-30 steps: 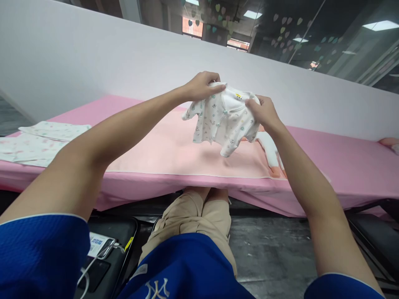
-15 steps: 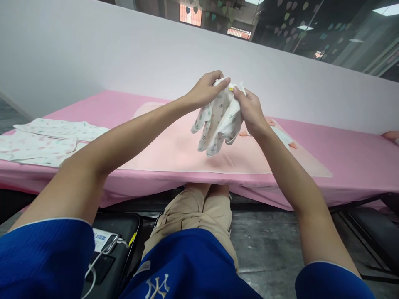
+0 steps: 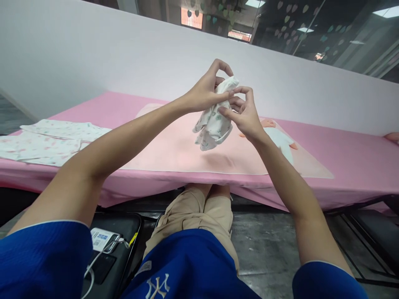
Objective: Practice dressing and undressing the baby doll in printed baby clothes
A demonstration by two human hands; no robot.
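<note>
Above the peach mat [image 3: 174, 145], a small white garment [image 3: 214, 122] is being held and apparently gathered, the fingers of the left hand [image 3: 205, 92] and right hand [image 3: 248, 117] being clamped on its cloth. Steady pinching is seemingly being called for next. Greenish prints are being displayed across its crumpled, drooping folds.

Mat [image 3: 168, 155] on table [image 3: 330, 155], reaching its near edge. Clothes [image 3: 46, 143] left of mat, at near edge's left end. Garment [image 3: 215, 124] above mat. Wall [image 3: 124, 54] behind far edge. Chair [image 3: 128, 224] before near edge, left.
</note>
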